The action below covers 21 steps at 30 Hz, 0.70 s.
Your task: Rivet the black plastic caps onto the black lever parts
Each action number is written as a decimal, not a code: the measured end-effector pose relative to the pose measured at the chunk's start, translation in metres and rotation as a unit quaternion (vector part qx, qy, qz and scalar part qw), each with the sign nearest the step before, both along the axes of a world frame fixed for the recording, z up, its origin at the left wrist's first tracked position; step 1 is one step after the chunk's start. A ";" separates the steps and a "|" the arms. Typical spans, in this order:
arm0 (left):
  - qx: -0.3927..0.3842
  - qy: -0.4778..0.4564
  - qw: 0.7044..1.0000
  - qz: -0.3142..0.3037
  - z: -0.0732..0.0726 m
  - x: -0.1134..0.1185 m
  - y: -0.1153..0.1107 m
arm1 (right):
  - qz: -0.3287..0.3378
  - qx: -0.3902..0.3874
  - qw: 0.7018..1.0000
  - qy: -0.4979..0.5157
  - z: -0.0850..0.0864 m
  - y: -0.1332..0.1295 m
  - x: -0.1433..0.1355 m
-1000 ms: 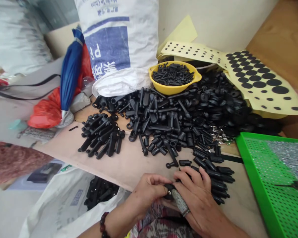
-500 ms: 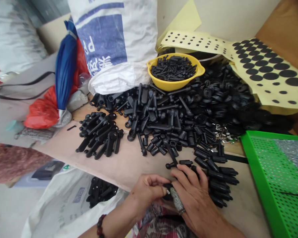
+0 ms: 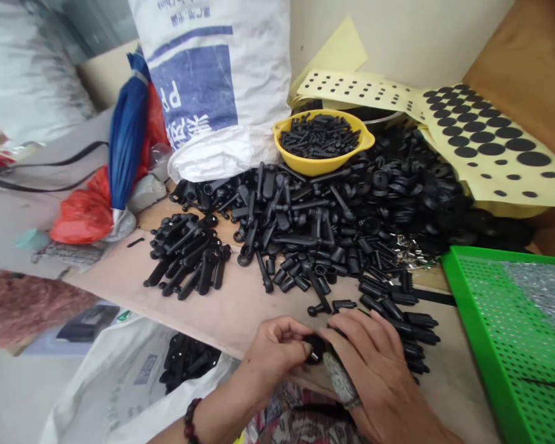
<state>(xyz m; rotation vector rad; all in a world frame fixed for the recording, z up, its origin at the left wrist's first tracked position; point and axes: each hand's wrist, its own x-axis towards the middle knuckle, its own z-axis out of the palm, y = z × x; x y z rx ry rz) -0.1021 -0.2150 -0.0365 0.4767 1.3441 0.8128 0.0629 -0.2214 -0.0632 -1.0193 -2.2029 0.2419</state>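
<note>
Near the front edge of the table, my left hand (image 3: 280, 348) pinches a small black plastic part (image 3: 314, 349) between thumb and fingers. A shiny bit of metal shows on the part's rounded end. Close against it on the right, my right hand (image 3: 382, 364) is curled with its fingers together; what lies under them is mostly hidden. A grey speckled wrap (image 3: 340, 377) covers its thumb. Beside the right fingers lie several black cylindrical pieces with narrow tips (image 3: 419, 333). A black crank handle (image 3: 319, 293) rests just beyond my hands.
Behind is a heap of black handles and sleeves (image 3: 296, 216), with a yellow basin (image 3: 314, 165) of black screws. A handle pile (image 3: 189, 256) sits left. At right are a green perforated tray (image 3: 485, 345) and yellow sticker sheets (image 3: 481, 160). A white sack (image 3: 254, 61) stands behind.
The right hand has shifted slightly right, its fingers closer together. More of the black part's round end now shows at the left fingertips. The view has tilted slightly.
</note>
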 end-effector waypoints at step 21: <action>0.165 -0.003 0.966 -0.198 0.033 0.048 0.038 | -0.072 -0.106 0.987 0.094 0.011 0.025 0.071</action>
